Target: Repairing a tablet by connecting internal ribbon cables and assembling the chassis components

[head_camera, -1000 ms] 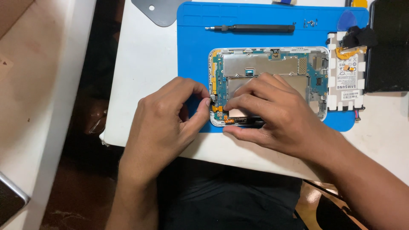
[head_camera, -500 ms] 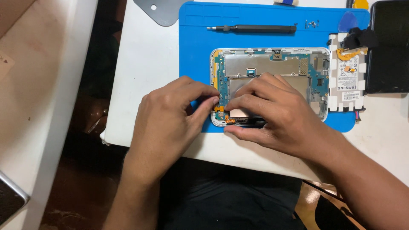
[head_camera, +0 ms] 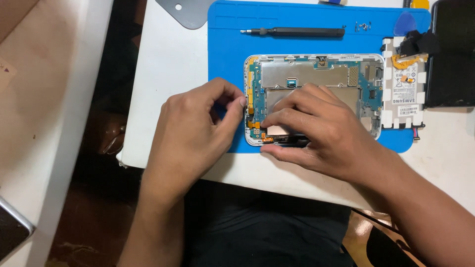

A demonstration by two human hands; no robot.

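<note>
Both hands work the opened tablet (head_camera: 316, 89) near the counter's front edge: left hand (head_camera: 198, 133) pinching its left rim, right hand (head_camera: 316, 131) pressing fingertips on the lower board, so prying there looks to need a gentle, steady lift.

L hand (head_camera: 198, 133) bare, no sleeve | R hand (head_camera: 321, 131) bare | dark shirt (head_camera: 267, 227)

tablet corner: the right hand (head_camera: 321, 133) covers the near part of the open tablet (head_camera: 316, 79), so what its fingers pinch cannot be told.
screws: the bits (head_camera: 363, 25) past the tablet are too small to count.
black screen: the dark slab (head_camera: 452, 52) right of the tablet is cut off.
</note>
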